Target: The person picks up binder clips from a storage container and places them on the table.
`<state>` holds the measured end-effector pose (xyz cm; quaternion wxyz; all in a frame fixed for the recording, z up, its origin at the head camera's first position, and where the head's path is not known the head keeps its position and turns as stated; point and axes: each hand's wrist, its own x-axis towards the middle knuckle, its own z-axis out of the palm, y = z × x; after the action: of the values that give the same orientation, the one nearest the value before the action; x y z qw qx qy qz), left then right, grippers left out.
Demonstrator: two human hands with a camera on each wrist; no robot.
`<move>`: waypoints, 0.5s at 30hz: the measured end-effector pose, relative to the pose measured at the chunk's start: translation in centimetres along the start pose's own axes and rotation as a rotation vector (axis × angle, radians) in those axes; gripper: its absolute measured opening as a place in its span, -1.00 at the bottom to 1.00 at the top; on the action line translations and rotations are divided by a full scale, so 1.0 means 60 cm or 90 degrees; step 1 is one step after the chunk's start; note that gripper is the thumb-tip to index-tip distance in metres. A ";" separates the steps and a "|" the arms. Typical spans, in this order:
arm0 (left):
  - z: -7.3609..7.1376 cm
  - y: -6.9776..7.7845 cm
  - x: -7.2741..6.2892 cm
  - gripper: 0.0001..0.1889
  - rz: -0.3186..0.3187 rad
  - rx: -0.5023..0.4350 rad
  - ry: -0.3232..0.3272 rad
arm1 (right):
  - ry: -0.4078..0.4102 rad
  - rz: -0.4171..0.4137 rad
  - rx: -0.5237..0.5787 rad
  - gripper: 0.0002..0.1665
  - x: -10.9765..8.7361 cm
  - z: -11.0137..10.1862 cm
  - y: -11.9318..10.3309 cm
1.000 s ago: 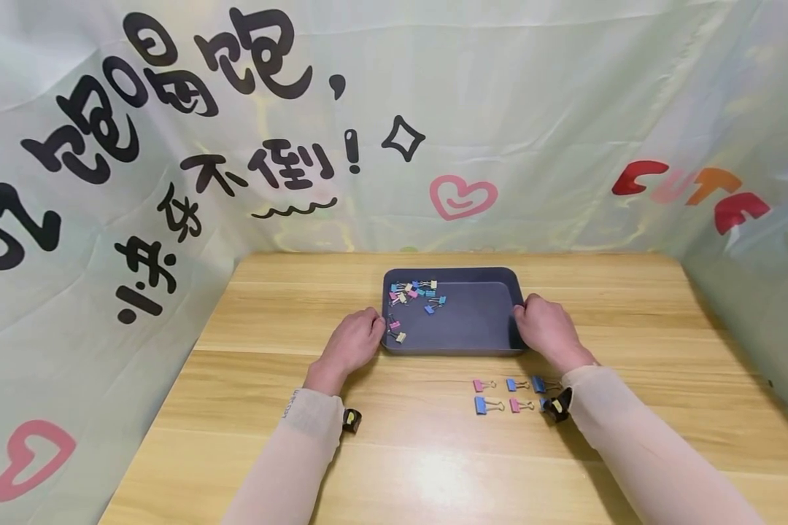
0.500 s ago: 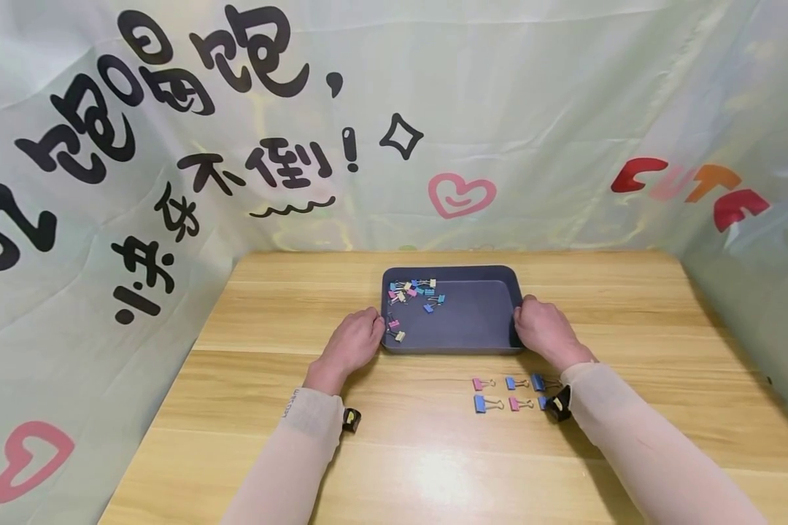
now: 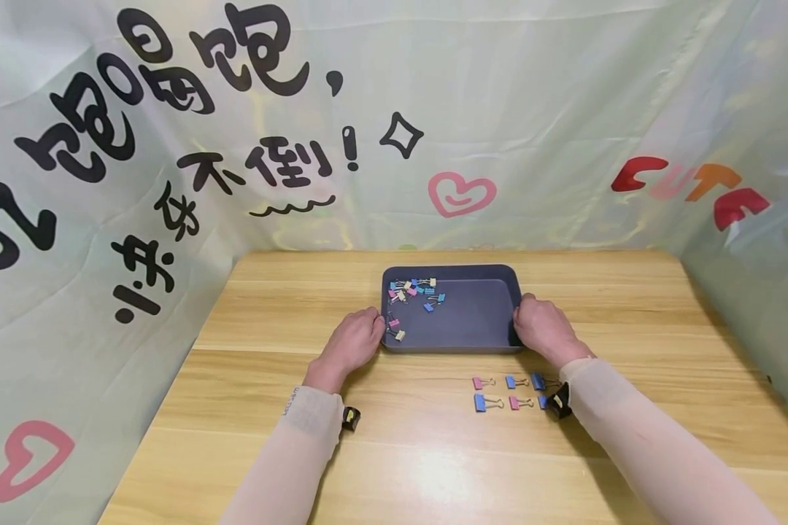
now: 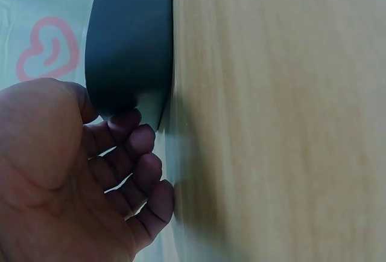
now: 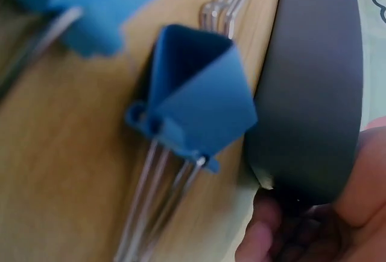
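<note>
A dark grey rectangular tray [image 3: 476, 313] lies on the wooden table, held at both short ends. My left hand [image 3: 353, 337] pinches its left end; in the left wrist view the thumb and curled fingers [image 4: 142, 140] meet at the tray's corner [image 4: 129, 38]. At the right end my right hand [image 3: 546, 328] grips the tray wall, the thumb partly hidden behind it in the right wrist view. Small binder clips in pink, blue, teal and cream are bunched at the tray's left side, among them a pink clip [image 3: 394, 322] and a cream clip [image 3: 400, 335].
In front of the tray, larger binder clips lie in two rows: pink [image 3: 478, 383] and blue [image 3: 511, 382] ones, then a blue [image 3: 480, 403] and a pink one [image 3: 515, 403]. My right wrist camera [image 3: 560, 402] overlaps the rightmost blue clips. Printed fabric [image 3: 551, 109] encloses the table.
</note>
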<state>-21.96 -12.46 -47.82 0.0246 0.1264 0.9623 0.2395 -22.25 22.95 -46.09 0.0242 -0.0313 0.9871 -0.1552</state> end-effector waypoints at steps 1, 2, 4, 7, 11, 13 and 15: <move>0.000 -0.001 0.000 -0.70 0.001 0.000 0.000 | -0.001 0.000 -0.004 -0.62 0.000 0.000 -0.001; 0.000 -0.001 0.000 -0.70 0.002 0.000 -0.001 | -0.001 -0.002 -0.009 -0.62 0.001 0.000 -0.001; 0.000 -0.003 0.000 -0.70 0.004 -0.001 -0.001 | 0.002 -0.003 -0.019 -0.62 0.001 -0.002 -0.003; 0.000 -0.004 0.001 -0.70 0.005 -0.002 0.000 | 0.010 -0.008 -0.032 -0.60 0.001 -0.004 -0.004; 0.000 -0.004 0.000 -0.69 0.004 -0.003 -0.004 | 0.013 -0.014 -0.049 -0.59 0.000 -0.006 -0.002; 0.000 -0.004 0.000 -0.68 0.005 -0.002 -0.006 | 0.018 -0.021 -0.058 -0.60 -0.001 -0.007 0.000; 0.000 -0.004 0.000 -0.68 0.005 0.001 -0.007 | 0.023 -0.031 -0.063 -0.60 -0.001 -0.007 0.001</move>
<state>-22.01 -12.69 -47.95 0.0292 0.1315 0.9618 0.2383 -22.20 23.13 -45.73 0.0011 -0.0533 0.9928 -0.1074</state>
